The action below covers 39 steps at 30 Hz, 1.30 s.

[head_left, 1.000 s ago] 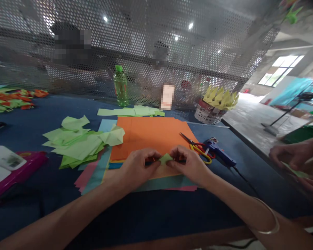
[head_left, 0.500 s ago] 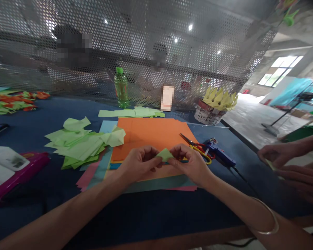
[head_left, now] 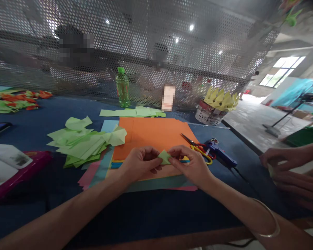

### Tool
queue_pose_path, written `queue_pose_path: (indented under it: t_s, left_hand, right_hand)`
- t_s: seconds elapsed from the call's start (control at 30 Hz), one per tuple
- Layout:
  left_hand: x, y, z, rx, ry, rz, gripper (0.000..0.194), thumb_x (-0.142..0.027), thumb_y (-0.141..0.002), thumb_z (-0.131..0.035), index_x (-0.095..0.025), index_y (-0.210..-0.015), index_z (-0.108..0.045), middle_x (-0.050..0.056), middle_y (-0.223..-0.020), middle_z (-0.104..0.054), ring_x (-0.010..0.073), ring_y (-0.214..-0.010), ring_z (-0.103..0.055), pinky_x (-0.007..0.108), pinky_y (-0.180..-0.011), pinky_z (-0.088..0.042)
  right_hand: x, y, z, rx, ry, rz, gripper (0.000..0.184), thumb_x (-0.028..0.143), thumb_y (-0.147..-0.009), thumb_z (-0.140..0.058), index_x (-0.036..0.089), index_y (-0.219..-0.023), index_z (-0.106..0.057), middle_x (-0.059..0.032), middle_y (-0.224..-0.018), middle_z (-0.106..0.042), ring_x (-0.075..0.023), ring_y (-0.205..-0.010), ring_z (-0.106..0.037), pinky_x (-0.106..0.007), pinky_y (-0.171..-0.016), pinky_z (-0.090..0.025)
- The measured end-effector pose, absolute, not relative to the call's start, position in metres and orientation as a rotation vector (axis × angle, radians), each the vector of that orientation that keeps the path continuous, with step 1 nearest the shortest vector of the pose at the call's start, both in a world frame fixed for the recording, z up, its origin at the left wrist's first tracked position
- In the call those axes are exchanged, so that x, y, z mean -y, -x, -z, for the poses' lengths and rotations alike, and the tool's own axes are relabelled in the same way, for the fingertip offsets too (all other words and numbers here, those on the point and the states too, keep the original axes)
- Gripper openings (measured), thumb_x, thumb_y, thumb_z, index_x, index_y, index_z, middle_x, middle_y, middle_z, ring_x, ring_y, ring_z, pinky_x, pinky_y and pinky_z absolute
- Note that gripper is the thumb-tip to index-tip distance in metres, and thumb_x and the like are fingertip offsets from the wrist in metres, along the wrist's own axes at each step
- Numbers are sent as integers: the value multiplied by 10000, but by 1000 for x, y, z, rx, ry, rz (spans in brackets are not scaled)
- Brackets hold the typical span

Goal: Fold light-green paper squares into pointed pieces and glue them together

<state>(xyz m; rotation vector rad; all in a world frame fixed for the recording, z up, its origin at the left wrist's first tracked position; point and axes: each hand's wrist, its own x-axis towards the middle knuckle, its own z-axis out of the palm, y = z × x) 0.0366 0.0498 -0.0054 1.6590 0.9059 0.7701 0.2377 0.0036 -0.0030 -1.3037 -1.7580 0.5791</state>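
Note:
Between my hands is a small folded piece of light green paper (head_left: 164,157), its pointed tip facing up. My left hand (head_left: 141,162) pinches its left side with thumb and fingers. The right side is gripped by my right hand (head_left: 190,163), also closed in a pinch. Both hands hover over a stack of coloured sheets, with an orange sheet (head_left: 151,133) on top. Left of the stack lies a loose pile of light green paper pieces (head_left: 78,142). Yellow-and-red-handled scissors (head_left: 198,149) rest just beyond my right hand, beside a blue glue gun (head_left: 220,152).
A green bottle (head_left: 122,88) and paper strips (head_left: 133,112) lie toward the perforated metal screen. A basket with yellow paper points (head_left: 211,111) stands at back right. A magenta-and-white device (head_left: 21,170) sits at left. Another person's hands (head_left: 294,170) hold something pale at right.
My right fingers have shifted slightly along the folded green paper, and more of its face shows. The view has moved a little. The other person's hands have moved slightly.

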Motion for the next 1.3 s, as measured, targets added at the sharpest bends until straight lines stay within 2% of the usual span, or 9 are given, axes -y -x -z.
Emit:
queue_pose_path:
  t_s: [0.1,0.17,0.27,0.47,0.73,0.93,1.17,1.3]
  left_hand:
    - [-47,-36,7,-971,-1839,-793,154,-325,-862,-616,-174,-858,-648,25,-708,-707,179,-633,-676,273,-569,-507]
    - [-43,-35,7,-1026,-1982,-827,96,-259,-857,-606,-190,-896,-659,24,-773,-711,192,-700,-667,299,-636,-491]
    - [-38,-34,7,-1078,-2195,-863,109,-175,-827,-613,-210,-917,-663,31,-861,-688,232,-831,-635,352,-753,-453]
    - [-37,-33,5,-1103,-2428,-850,91,-153,-843,-638,-193,-923,-655,53,-900,-642,268,-905,-596,371,-789,-421]
    - [-36,-33,5,-1022,-2479,-767,70,-181,-897,-631,-201,-874,-694,24,-836,-622,217,-841,-591,327,-755,-419]
    - [-34,-31,7,-982,-2463,-729,76,-210,-922,-623,-207,-896,-695,16,-865,-623,203,-850,-590,315,-763,-410]
    - [-33,-31,6,-951,-2436,-754,89,-147,-911,-623,-204,-944,-682,13,-924,-632,200,-905,-594,324,-814,-415]
    - [-30,-29,6,-864,-2482,-830,126,-113,-926,-597,-204,-909,-682,5,-903,-629,184,-878,-596,317,-794,-404]
  right_hand:
    - [-7,-239,8,1751,1351,-596,147,237,-842,-674,249,-987,-698,-5,-879,-750,-181,-847,-716,-290,-763,-544]
    - [-9,-240,11,1784,1415,-606,155,210,-835,-663,252,-979,-701,-4,-893,-751,-185,-848,-716,-293,-756,-545]
    - [-9,-240,12,1859,1499,-568,143,192,-836,-653,250,-954,-707,-10,-887,-744,-193,-846,-702,-302,-741,-540]
    - [-7,-241,9,1928,1535,-460,128,173,-820,-677,253,-914,-712,-13,-880,-728,-203,-886,-672,-318,-761,-523]
    - [0,-239,4,1948,1618,-486,77,201,-792,-702,246,-855,-702,-1,-794,-692,-198,-811,-635,-292,-667,-465]
    - [1,-245,0,2069,1505,-483,125,155,-764,-760,226,-845,-697,-6,-878,-698,-210,-915,-593,-306,-751,-447]
    - [-5,-254,1,2091,1377,-569,189,64,-741,-769,216,-807,-677,24,-838,-683,-170,-866,-591,-284,-770,-429]
    - [-6,-257,2,2125,1282,-587,219,31,-742,-758,217,-818,-671,42,-822,-681,-152,-854,-590,-269,-773,-426]
